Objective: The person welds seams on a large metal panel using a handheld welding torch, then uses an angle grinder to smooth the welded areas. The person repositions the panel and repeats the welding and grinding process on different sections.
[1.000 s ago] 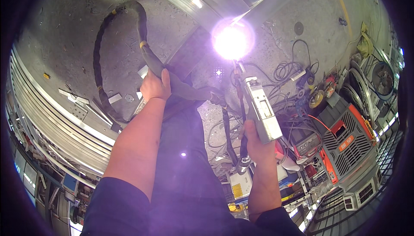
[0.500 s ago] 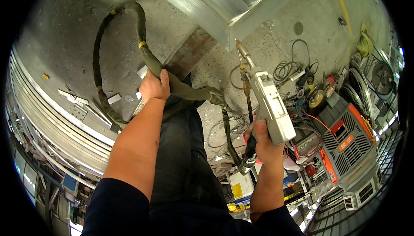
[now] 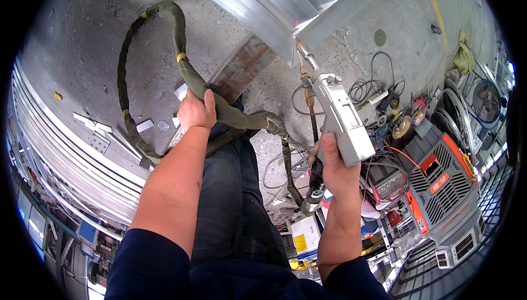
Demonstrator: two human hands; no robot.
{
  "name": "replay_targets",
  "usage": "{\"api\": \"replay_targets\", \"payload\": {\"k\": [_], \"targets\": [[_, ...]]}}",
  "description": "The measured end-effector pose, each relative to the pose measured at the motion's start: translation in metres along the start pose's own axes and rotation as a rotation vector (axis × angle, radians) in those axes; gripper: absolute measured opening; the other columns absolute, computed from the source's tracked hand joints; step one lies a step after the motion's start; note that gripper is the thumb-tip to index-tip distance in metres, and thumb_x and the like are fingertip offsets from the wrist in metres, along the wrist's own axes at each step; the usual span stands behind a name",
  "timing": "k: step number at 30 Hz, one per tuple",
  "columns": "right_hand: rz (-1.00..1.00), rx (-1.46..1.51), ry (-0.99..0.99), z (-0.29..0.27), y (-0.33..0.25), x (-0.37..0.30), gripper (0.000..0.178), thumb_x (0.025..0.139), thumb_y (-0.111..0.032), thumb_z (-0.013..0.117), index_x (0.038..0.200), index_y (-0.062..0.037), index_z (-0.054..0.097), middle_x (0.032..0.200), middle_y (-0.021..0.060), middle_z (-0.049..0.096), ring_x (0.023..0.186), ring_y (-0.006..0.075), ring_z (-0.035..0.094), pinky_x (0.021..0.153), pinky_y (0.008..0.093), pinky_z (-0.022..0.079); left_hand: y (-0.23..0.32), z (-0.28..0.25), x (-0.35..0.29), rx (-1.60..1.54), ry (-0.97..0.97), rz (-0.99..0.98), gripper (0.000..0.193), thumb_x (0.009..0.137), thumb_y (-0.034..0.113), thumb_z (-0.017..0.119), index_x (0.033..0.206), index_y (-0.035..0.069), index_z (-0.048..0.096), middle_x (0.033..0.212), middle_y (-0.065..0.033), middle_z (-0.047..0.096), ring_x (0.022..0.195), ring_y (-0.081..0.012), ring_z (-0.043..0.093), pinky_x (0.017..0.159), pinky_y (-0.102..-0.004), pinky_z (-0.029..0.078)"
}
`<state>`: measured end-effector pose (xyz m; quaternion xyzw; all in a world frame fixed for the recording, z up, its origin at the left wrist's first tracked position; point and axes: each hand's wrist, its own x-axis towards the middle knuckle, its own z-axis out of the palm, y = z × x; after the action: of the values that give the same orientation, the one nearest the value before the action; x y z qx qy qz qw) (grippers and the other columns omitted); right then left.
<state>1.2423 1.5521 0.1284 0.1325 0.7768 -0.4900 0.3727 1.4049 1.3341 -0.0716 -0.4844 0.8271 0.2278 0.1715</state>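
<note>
Right hand (image 3: 339,171): closed around the rear of a welding torch (image 3: 345,122), the thumb pressed along its side.
Left hand (image 3: 196,110): wrapped around a thick olive-green hose (image 3: 237,118), thumb uppermost.
Torch casing: boxy, silver-grey and scuffed, with a recessed panel on its upper face; held to the right of the person's legs, its front end pointing forward and slightly left.
Brass fittings (image 3: 308,97): set in line on a dark tube beside the torch, a thin wire running from them toward the tip.
Torch nozzle (image 3: 309,57): slim and metallic, narrowing to a coppery tip right by the frame's corner; whether the two touch, I cannot tell.
Hose bands: yellow, spaced along the hose, which loops over the grey floor (image 3: 93,42) at left.
Brown plate (image 3: 247,64): flat, rust-toned, between left hand and frame.
Metal frame (image 3: 269,17): bright silver bars meeting at a corner beyond the nozzle.
</note>
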Motion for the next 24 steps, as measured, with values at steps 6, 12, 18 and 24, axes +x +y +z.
{"api": "replay_targets", "payload": {"k": [6, 12, 18, 24], "targets": [[-0.029, 0.002, -0.004, -0.0004, 0.0027, 0.0014, 0.035, 0.094, -0.026, 0.068, 0.111, 0.0027, 0.057, 0.078, 0.0026, 0.059, 0.063, 0.0092, 0.056, 0.054, 0.0249, 0.047, 0.0016, -0.0014, -0.0003, -0.004, -0.004, -0.004, 0.056, 0.090, 0.057, 0.047, 0.110, 0.005, 0.055, 0.096, -0.0209, 0.067, 0.092, -0.0417, 0.063, 0.078, -0.0507, 0.049], [0.035, 0.025, -0.001, 0.0018, -0.0042, 0.0029, 0.029, 0.094, -0.025, 0.068, 0.105, 0.0000, 0.058, 0.077, 0.0020, 0.061, 0.062, 0.0089, 0.057, 0.054, 0.0247, 0.047, 0.0024, -0.0021, 0.0010, 0.036, -0.022, -0.036, 0.048, 0.091, 0.048, 0.052, 0.111, 0.004, 0.054, 0.095, -0.0199, 0.067, 0.091, -0.0402, 0.064, 0.078, -0.0507, 0.049], [0.084, -0.008, -0.002, -0.0021, -0.0050, 0.0024, 0.028, 0.094, -0.026, 0.069, 0.102, -0.0011, 0.059, 0.077, 0.0019, 0.061, 0.063, 0.0087, 0.058, 0.055, 0.0247, 0.047, 0.0054, -0.0027, -0.0008, 0.037, 0.007, -0.017, 0.048, 0.090, 0.047, 0.052, 0.110, 0.004, 0.055, 0.092, -0.0200, 0.067, 0.088, -0.0405, 0.065, 0.077, -0.0510, 0.050], [-0.053, -0.108, -0.016, 0.0005, -0.0037, 0.0004, 0.028, 0.102, -0.029, 0.054, 0.097, -0.0017, 0.055, 0.066, 0.0040, 0.058, 0.058, 0.0123, 0.057, 0.053, 0.0282, 0.046, 0.0055, -0.0030, -0.0002, 0.031, 0.027, -0.011, 0.050, 0.090, 0.050, 0.051, 0.108, 0.004, 0.056, 0.090, -0.0201, 0.068, 0.086, -0.0410, 0.065, 0.074, -0.0511, 0.050]]}}
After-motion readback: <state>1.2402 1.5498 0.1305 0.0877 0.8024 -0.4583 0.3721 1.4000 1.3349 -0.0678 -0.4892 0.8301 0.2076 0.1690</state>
